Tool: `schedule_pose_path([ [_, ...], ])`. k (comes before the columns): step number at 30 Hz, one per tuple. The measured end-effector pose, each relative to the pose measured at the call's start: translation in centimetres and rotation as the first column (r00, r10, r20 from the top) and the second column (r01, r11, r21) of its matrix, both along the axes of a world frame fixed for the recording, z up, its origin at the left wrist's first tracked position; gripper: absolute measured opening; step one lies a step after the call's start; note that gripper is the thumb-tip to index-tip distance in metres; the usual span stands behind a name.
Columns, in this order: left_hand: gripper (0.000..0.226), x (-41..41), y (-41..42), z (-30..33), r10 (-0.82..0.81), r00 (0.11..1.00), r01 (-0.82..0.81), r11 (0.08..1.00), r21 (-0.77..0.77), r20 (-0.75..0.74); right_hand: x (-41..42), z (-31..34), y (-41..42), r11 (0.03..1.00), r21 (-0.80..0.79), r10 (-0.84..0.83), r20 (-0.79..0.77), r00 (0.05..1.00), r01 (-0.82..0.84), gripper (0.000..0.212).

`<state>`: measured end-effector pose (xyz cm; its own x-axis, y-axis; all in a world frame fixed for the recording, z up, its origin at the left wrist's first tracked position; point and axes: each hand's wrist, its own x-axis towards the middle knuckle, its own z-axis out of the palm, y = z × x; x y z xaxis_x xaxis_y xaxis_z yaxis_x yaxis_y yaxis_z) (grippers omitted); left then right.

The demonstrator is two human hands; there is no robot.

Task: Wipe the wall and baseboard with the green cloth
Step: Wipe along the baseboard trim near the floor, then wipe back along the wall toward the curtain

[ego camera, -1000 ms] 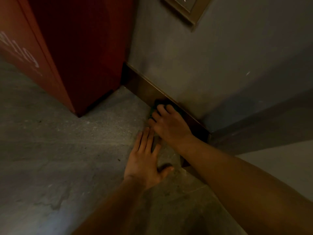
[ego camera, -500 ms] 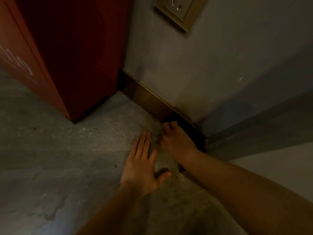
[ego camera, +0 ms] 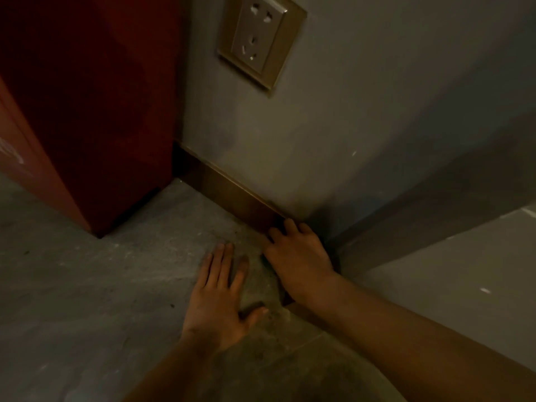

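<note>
My right hand (ego camera: 298, 256) lies pressed against the near end of the brass-coloured baseboard (ego camera: 232, 192), fingers curled over its top edge, close to the wall corner. The green cloth (ego camera: 265, 257) is almost wholly hidden under that hand; only a dark sliver shows at its left side. Above the baseboard rises the grey wall (ego camera: 319, 134). My left hand (ego camera: 217, 294) rests flat on the concrete floor, fingers spread, just left of the right hand and holding nothing.
A red cabinet (ego camera: 87, 111) stands on the floor at the left, meeting the wall at the far end of the baseboard. A gold-framed wall socket (ego camera: 258, 39) sits above. To the right the wall juts out in a grey corner (ego camera: 435, 204). The light is dim.
My right hand has slid along the baseboard toward me and the corner, covering the cloth. The view has tilted up, bringing the socket into view. My left hand has stayed put.
</note>
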<state>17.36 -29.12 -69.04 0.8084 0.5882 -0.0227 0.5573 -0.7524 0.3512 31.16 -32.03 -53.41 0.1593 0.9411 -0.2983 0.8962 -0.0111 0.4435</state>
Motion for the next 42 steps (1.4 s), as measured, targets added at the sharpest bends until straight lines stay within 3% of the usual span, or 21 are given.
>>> schedule_pose_path([
  [5,0.106,0.0,0.5,0.9,0.049,0.994,-0.04,0.995,-0.09,0.1,-0.8,1.3,-0.6,0.974,0.166,-0.106,-0.269,0.957,0.154,0.06],
  [9,0.115,-0.6,1.6,3.2,0.157,0.973,-0.129,0.977,-0.169,0.168,-1.9,1.4,-1.1,0.902,0.225,-0.213,-0.509,0.834,0.368,0.066],
  [13,0.116,-1.7,2.6,6.4,0.212,0.93,-0.12,0.947,-0.297,0.3,-2.4,1.5,-2.3,0.729,0.175,-0.334,-0.754,0.566,0.662,0.052],
  [16,0.114,-2.6,2.9,8.8,0.084,0.926,0.038,0.949,-0.312,0.369,-2.5,1.8,-3.9,0.612,0.014,-0.394,-0.862,0.32,0.79,0.046],
  [20,0.092,-3.3,2.0,11.8,-0.184,0.927,0.244,0.957,-0.154,0.327,-2.8,2.8,-7.4,0.59,-0.148,-0.338,-0.938,0.077,0.794,0.038],
  [24,0.058,-3.4,0.3,14.5,-0.301,0.909,0.329,0.943,-0.051,0.287,-2.9,4.8,-10.8,0.565,-0.2,-0.256,-0.965,-0.061,0.801,0.038],
  [28,0.045,-3.0,-1.3,17.3,-0.376,0.879,0.391,0.92,0.008,0.293,-2.7,6.7,-13.4,0.57,-0.174,-0.198,-0.978,-0.071,0.803,0.038],
  [32,0.044,-2.7,-2.5,19.4,-0.409,0.875,0.396,0.913,0.103,0.258,-2.6,8.6,-15.3,0.603,-0.147,-0.226,-0.974,-0.009,0.784,0.044],
  [36,0.04,-3.0,-3.6,21.3,-0.455,0.876,0.428,0.887,0.174,0.16,-2.2,10.5,-17.4,0.682,-0.119,-0.291,-0.949,0.119,0.722,0.048],
  [40,0.044,-2.9,-4.7,23.0,-0.497,0.866,0.469,0.846,0.254,0.06,-2.1,11.5,-19.1,0.745,0.036,-0.299,-0.875,0.381,0.666,0.03],
  [42,0.039,-2.7,-5.6,23.8,-0.516,0.856,0.49,0.829,0.271,0.03,-2.0,12.0,-19.8,0.747,0.082,-0.299,-0.844,0.445,0.659,0.025],
])
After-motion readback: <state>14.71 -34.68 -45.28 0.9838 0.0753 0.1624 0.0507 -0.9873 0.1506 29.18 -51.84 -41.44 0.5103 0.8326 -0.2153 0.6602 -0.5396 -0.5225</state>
